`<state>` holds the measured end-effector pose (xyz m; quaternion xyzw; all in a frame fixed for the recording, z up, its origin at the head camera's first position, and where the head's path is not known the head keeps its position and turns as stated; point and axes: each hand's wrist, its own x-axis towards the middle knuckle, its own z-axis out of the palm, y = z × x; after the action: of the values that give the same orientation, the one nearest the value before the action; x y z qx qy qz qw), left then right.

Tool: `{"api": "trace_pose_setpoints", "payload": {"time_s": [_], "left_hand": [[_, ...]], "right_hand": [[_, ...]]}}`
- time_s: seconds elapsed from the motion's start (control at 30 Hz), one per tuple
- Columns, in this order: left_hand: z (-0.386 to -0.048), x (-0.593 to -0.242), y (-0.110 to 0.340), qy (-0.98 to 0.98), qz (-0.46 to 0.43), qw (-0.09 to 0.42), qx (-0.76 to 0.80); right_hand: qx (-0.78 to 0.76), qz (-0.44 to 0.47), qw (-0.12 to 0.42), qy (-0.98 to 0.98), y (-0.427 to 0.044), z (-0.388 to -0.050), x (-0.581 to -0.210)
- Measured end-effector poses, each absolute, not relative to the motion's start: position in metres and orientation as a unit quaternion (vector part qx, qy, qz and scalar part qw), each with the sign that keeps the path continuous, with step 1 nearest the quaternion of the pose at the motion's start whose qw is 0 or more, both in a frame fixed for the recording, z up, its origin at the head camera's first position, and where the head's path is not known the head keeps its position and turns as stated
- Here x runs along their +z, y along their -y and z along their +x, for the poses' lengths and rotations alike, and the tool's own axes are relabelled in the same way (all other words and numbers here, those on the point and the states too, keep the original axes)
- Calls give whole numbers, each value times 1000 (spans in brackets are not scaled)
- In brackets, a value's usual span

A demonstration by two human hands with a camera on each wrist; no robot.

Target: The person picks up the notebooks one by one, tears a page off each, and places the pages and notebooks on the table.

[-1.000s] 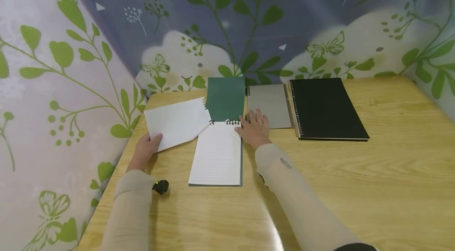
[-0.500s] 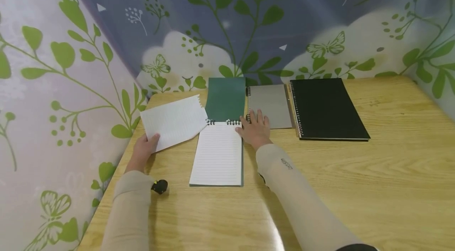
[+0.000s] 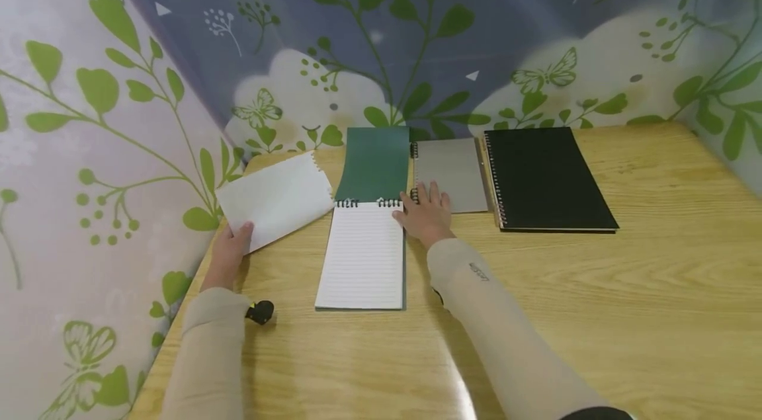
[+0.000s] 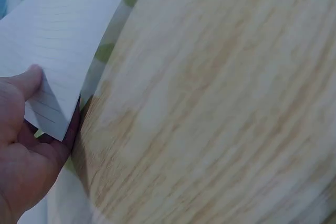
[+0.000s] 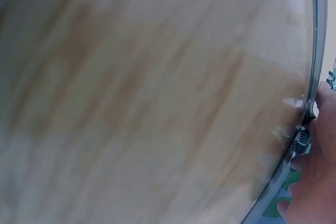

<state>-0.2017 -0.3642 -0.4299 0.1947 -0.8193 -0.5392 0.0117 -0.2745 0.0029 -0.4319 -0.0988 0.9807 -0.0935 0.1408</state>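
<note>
W/in L grip: pg corner

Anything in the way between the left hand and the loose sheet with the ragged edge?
Nothing visible. The left hand pinches the loose sheet directly by its near corner, thumb on top. The right hand is well clear, at the far side of the open notebook.

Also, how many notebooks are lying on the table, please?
3: the open green notebook leftmost, the grey notebook to its right, and the black notebook farthest right. Another could be hidden underneath.
</note>
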Motion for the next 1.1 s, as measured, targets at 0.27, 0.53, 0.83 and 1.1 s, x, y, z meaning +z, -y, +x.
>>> {"api": "trace_pose_setpoints", "payload": {"time_s": [0.27, 0.53, 0.83, 1.1], "left_hand": [[-193, -419, 377, 854, 209, 63, -472], [-181, -399, 371, 911, 154, 127, -362], [-162, -406, 361, 986, -32, 17, -162], [-161, -413, 350, 976, -77, -118, -168]], "right_hand": [[-105, -99, 139, -980, -3, -275, -432], [-114, -98, 135, -979, -5, -275, -436], [-127, -101, 146, -976, -3, -276, -436], [-132, -104, 144, -975, -4, -276, -435]]}}
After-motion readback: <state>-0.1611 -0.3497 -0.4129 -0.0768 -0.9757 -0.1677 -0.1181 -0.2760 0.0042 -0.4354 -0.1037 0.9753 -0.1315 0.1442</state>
